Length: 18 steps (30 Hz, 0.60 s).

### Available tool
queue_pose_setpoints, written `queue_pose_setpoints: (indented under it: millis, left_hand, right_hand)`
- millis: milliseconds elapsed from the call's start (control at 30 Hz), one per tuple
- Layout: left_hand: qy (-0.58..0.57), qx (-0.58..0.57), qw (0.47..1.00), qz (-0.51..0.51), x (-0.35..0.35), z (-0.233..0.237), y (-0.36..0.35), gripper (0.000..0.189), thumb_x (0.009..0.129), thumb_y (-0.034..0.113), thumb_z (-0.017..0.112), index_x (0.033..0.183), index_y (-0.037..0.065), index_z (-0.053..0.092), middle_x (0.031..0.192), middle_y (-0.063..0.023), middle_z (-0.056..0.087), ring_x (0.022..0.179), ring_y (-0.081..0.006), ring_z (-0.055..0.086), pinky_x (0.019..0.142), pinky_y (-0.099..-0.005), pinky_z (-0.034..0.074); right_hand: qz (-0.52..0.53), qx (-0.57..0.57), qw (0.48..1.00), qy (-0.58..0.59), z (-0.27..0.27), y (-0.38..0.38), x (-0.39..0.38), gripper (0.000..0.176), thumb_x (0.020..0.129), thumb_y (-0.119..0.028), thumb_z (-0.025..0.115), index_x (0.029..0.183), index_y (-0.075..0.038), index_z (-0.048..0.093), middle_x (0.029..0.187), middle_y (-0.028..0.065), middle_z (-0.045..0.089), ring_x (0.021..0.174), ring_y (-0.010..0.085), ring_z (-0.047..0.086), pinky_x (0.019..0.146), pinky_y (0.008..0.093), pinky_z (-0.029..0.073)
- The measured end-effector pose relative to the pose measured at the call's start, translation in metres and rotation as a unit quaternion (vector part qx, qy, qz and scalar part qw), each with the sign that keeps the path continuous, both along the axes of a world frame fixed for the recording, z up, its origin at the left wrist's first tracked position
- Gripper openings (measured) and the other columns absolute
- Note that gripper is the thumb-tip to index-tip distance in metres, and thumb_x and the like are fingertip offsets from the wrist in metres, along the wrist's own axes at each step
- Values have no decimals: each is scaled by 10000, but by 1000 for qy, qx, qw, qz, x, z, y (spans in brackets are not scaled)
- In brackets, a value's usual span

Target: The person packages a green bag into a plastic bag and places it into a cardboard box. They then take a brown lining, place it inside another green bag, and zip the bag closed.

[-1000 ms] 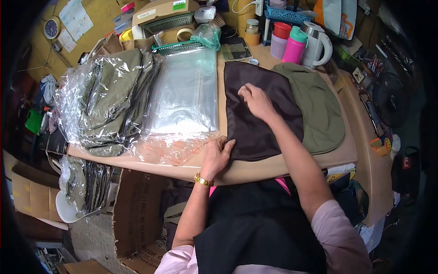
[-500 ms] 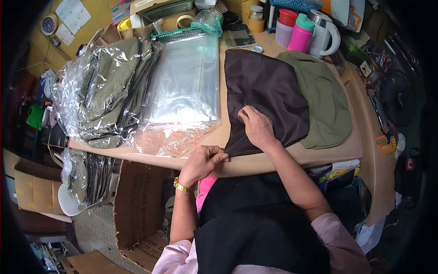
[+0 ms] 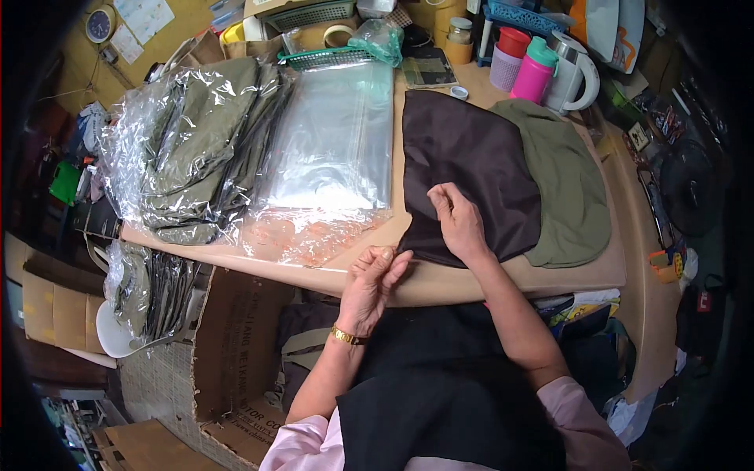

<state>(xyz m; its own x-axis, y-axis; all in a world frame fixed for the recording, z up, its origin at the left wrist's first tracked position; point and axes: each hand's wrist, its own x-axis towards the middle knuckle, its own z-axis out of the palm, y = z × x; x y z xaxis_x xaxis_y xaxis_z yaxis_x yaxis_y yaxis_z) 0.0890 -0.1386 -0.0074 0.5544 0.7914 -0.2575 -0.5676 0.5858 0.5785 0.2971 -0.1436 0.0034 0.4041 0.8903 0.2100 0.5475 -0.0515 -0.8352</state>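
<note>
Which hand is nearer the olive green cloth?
Right. The right hand lies on the dark brown cloth just beside the olive green cloth; the left hand is farther off, at the brown cloth's near corner.

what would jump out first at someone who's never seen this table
The dark brown cloth spread mid-table draws the eye first: the right hand rests on it and the left hand pinches its near left corner. To its left, a glossy stack of clear plastic bags and bagged olive garments catch the light. At the far side stands a bright pink bottle.
</note>
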Motion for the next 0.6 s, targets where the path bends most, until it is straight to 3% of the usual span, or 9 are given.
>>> queue_pose_setpoints:
  millis: [33, 100, 167, 267, 367, 500, 600]
  left_hand:
    - [-36, -9, 999, -13, -1, -3, -1, 116, 994, 49, 547, 1017, -55, 591, 1032, -120, 643, 1115, -281, 654, 900, -294, 605]
    - [-87, -45, 995, -20, -1, -2, -3, 119, 995, 43, 540, 1017, -64, 586, 1038, -131, 641, 1151, -307, 630, 923, -311, 596]
    - [-138, -81, 987, -26, 0, 4, -8, 141, 1005, 45, 512, 1007, -84, 569, 1049, -156, 630, 1229, -374, 569, 981, -360, 569]
    - [-117, -48, 991, -46, -4, 12, -7, 175, 1021, 72, 488, 984, -83, 562, 1045, -162, 623, 1228, -376, 571, 1002, -385, 554]
    - [-113, -23, 992, -46, -3, 18, -7, 183, 1031, 86, 466, 978, -63, 558, 1035, -156, 621, 1207, -354, 592, 1010, -401, 546]
    - [-102, -30, 994, -31, 1, 19, -10, 162, 1032, 82, 461, 983, -41, 555, 1037, -145, 620, 1147, -313, 632, 989, -396, 556]
    - [-95, -2, 995, -24, 4, 22, -13, 110, 998, 95, 528, 963, -7, 550, 1007, -103, 607, 1054, -237, 655, 935, -383, 572]
  right_hand:
    - [4, 1, 1000, -2, 4, -3, -4, 243, 999, -274, 535, 1071, -43, 564, 926, 181, 666, 886, 385, 653, 761, 458, 503]
    - [-13, 1, 995, -97, 11, -10, -12, 256, 998, -281, 540, 1140, -69, 559, 1057, 171, 661, 953, 364, 656, 788, 452, 508]
    - [-7, 29, 996, -80, 4, -10, -12, 271, 987, -288, 558, 1158, -79, 551, 1104, 159, 642, 966, 361, 652, 795, 455, 508]
    - [4, 64, 994, -86, 30, -25, -18, 295, 928, -260, 645, 1156, -86, 573, 1108, 119, 600, 940, 349, 643, 793, 440, 512]
    - [55, 52, 988, -133, 78, -49, -33, 236, 799, -138, 750, 1013, -81, 668, 955, 78, 566, 836, 306, 638, 738, 396, 512]
    - [102, 114, 952, -266, 90, -65, -43, 298, 706, -100, 776, 986, -109, 673, 886, 35, 558, 722, 233, 608, 634, 362, 463]
    - [100, 111, 942, -302, 96, -69, -51, 277, 712, -92, 768, 960, -107, 648, 863, 41, 538, 718, 221, 607, 624, 355, 438]
